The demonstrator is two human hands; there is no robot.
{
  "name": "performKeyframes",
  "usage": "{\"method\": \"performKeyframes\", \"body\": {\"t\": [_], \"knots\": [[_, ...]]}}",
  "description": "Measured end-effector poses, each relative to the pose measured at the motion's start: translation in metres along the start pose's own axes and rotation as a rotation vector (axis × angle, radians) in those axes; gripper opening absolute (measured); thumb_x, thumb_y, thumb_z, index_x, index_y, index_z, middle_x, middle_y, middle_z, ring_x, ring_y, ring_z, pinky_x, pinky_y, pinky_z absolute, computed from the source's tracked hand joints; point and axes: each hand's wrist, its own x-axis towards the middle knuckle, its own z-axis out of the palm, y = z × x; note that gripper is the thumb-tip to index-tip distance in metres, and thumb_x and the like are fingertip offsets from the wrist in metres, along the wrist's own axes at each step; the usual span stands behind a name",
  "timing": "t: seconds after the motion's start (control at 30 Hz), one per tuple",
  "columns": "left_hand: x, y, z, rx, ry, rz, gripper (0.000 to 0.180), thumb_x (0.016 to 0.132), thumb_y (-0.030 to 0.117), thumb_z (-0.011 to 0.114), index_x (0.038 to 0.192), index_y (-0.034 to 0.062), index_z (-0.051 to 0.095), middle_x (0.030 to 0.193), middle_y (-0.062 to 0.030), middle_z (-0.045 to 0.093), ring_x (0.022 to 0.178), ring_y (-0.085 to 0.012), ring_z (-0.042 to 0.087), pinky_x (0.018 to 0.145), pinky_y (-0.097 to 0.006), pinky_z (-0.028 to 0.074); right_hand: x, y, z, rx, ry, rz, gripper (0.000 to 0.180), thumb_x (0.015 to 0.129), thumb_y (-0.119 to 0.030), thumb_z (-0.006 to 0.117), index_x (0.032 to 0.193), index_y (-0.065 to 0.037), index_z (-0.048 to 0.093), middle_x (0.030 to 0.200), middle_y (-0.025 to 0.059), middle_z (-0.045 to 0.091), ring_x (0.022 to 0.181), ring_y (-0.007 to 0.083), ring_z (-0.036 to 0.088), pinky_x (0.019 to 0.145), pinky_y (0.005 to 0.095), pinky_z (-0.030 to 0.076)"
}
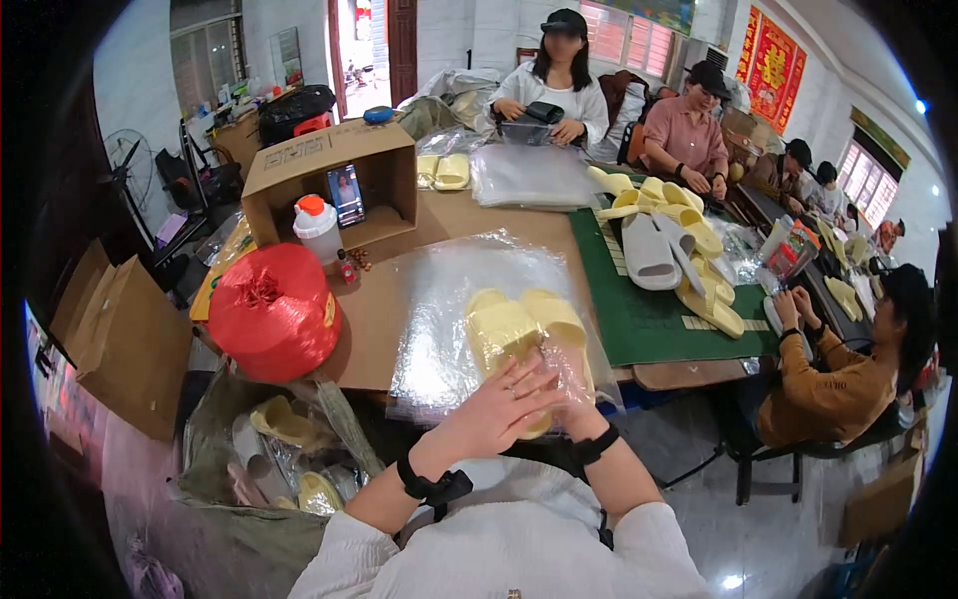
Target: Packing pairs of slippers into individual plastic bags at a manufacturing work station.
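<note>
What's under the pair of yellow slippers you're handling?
A stack of clear plastic bags on the brown table lies under the pair of pale yellow foam slippers. Left hand and right hand cover the heels.

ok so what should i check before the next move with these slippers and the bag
1. Pair together: ok, the two yellow slippers lie side by side, touching.
2. Left hand on the pair: ok, it rests flat on the near ends.
3. Right hand grip: cannot tell, it is partly hidden under the left hand and plastic.
4. Slippers inside the bag: cannot tell, the clear plastic lies under and around them, but its opening is not visible.
5. Bag flat on the table: ok, though wrinkled.
6. Red twine roll apart from the bag: ok.
</note>
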Motion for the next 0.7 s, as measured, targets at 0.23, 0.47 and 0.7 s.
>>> {"method": "performKeyframes", "body": {"t": [0.23,0.47,0.7], "knots": [[-0.011,0.010,-0.023,-0.059,-0.079,-0.036,0.037,0.097,0.020,0.052,0.134,0.0149,0.057,0.150,-0.0029,0.044,0.142,-0.0283,0.035,0.118,-0.052,0.025,0.057,-0.014,0.055,-1.522,0.181,-0.632,0.028,0.094,-0.021,0.054,0.081,0.003,0.061,0.080,0.0260,0.061,0.072,0.0392,0.063,0.058,0.0467,0.049],[-0.029,-0.006,-0.033,-0.093,-0.093,-0.162,0.031,0.097,0.017,0.054,0.126,0.0089,0.062,0.142,-0.0059,0.054,0.137,-0.0317,0.042,0.116,-0.048,0.028,0.077,0.006,0.075,-1.555,0.223,-0.342,0.025,0.093,-0.024,0.057,0.101,0.000,0.060,0.086,0.0220,0.065,0.076,0.0353,0.065,0.064,0.0413,0.052],[-0.068,-0.015,-0.060,-0.321,0.035,-0.286,0.043,0.086,0.022,0.071,0.124,0.0037,0.063,0.132,-0.0133,0.061,0.126,-0.0338,0.053,0.106,-0.042,0.041,-0.059,-0.034,0.059,-1.257,-0.365,-0.530,0.036,0.089,-0.014,0.065,0.120,0.001,0.060,0.106,0.0198,0.063,0.097,0.0338,0.062,0.085,0.0409,0.050]]}}
